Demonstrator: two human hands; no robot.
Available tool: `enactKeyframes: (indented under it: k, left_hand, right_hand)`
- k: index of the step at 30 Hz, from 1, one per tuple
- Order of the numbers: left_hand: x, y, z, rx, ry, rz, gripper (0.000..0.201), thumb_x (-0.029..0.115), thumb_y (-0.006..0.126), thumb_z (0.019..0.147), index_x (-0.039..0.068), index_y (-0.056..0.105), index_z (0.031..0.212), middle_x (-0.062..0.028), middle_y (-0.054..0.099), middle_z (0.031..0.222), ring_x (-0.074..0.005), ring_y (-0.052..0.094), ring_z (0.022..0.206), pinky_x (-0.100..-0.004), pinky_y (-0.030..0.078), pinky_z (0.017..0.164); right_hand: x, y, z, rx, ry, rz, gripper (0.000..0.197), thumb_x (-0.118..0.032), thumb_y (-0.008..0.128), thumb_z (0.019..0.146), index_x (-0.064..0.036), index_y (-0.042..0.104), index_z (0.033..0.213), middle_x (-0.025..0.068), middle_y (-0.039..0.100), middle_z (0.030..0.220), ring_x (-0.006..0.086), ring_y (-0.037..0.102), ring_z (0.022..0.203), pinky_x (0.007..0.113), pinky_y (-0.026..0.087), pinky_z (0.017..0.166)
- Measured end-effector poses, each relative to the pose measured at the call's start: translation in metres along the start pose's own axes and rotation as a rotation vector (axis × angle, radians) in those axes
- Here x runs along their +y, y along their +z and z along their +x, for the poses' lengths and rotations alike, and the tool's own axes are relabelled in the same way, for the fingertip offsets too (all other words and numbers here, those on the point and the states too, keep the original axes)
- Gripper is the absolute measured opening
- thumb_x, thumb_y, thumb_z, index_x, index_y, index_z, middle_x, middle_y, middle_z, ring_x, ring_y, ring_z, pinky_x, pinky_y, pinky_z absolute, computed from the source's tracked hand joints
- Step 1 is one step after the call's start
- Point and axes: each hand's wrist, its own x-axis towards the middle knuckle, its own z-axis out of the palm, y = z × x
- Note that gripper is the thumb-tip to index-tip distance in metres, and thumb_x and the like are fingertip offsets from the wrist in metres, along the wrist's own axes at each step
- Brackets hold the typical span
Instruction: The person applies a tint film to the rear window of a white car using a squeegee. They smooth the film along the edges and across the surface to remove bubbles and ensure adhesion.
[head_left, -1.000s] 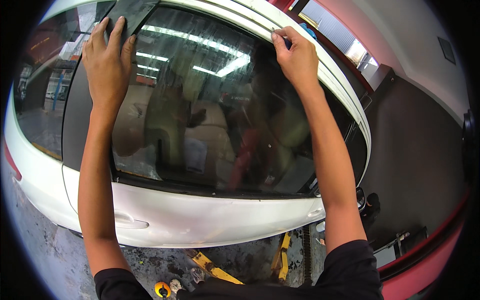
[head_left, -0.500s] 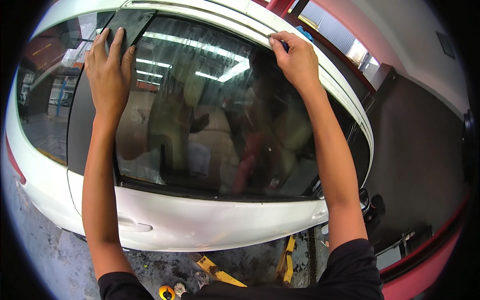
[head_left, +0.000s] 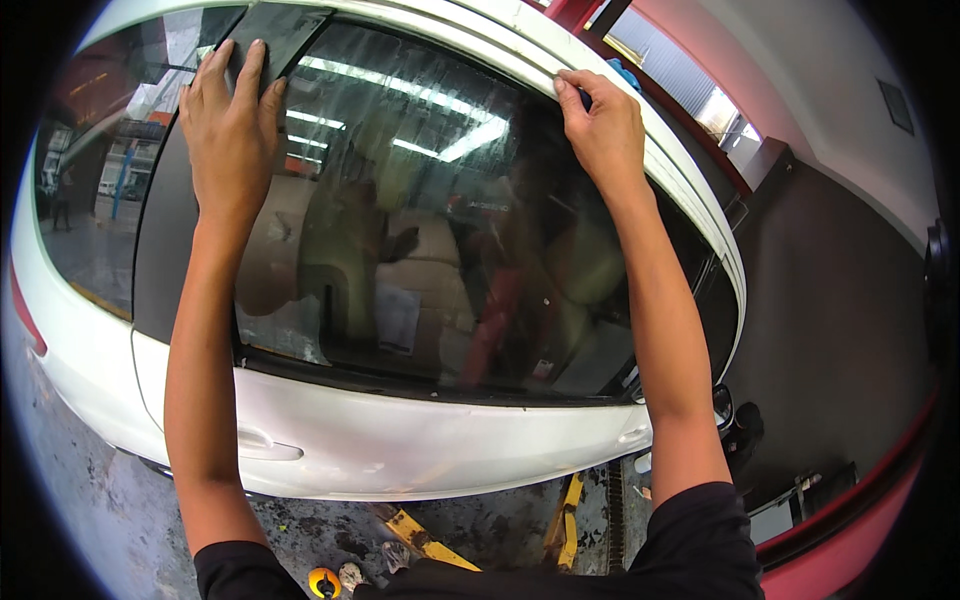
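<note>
Resting against the dark pillar (head_left: 170, 240) of a white car (head_left: 420, 440), the left hand (head_left: 226, 150) lies flat, its fingers moderately spread and pointing up toward the pillar's top edge. Its thumb stands apart from the forefinger, near the upper rear corner of the side window (head_left: 400, 220). The right hand (head_left: 612, 130) is at the window's upper edge, toward the front, beside the white roof edge (head_left: 470, 35). Its thumb and forefinger are drawn narrowly together and the other fingers curl in; a small dark blue object (head_left: 586, 98) shows within this grip, mostly hidden, and its kind cannot be told.

The window carries cloudy streaks along its upper part and reflects bright ceiling lights; pale seats (head_left: 425, 260) are visible behind the glass. Toward the car's rear edge, a second window (head_left: 95, 190) lies beyond the pillar. A door handle (head_left: 270, 450) sits below the window's lower rear corner, and a side mirror (head_left: 722, 402) juts out near the front. Beneath the car's lower edge, yellow metal arms (head_left: 430, 537) lie over a stained grey floor (head_left: 100, 450).
</note>
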Motion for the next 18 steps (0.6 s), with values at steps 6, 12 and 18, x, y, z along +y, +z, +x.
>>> enactKeyframes:
  k: [6,12,18]
  left_hand:
    - [-0.004,0.005,0.003,0.031,0.009,-0.004,0.043,0.029,0.066,0.101,0.013,0.064,0.141,-0.0154,0.059,0.141,-0.0362,0.051,0.137,-0.0522,0.039,0.114]
    - [-0.008,0.004,-0.004,0.004,-0.007,-0.051,0.044,0.031,0.065,0.102,0.013,0.063,0.142,-0.0156,0.056,0.145,-0.0365,0.050,0.139,-0.0543,0.037,0.115]
    - [0.001,0.002,-0.001,0.006,0.001,-0.004,0.044,0.026,0.068,0.101,0.013,0.063,0.143,-0.0163,0.057,0.145,-0.0377,0.052,0.135,-0.0501,0.040,0.112]
  right_hand:
    - [0.012,0.007,0.010,-0.061,0.176,0.292,0.029,-0.028,0.068,0.099,-0.0043,0.079,0.110,0.0223,0.075,0.103,0.0384,0.073,0.091,0.043,0.056,0.081]
    - [0.001,-0.011,0.003,-0.157,-0.033,-0.029,0.028,-0.026,0.066,0.100,-0.0049,0.078,0.115,0.0181,0.075,0.100,0.0386,0.071,0.090,0.045,0.055,0.083]
    - [-0.010,0.010,-0.010,0.040,0.031,-0.106,0.027,-0.027,0.066,0.100,-0.0090,0.078,0.117,0.0166,0.072,0.095,0.0394,0.070,0.090,0.047,0.055,0.080]
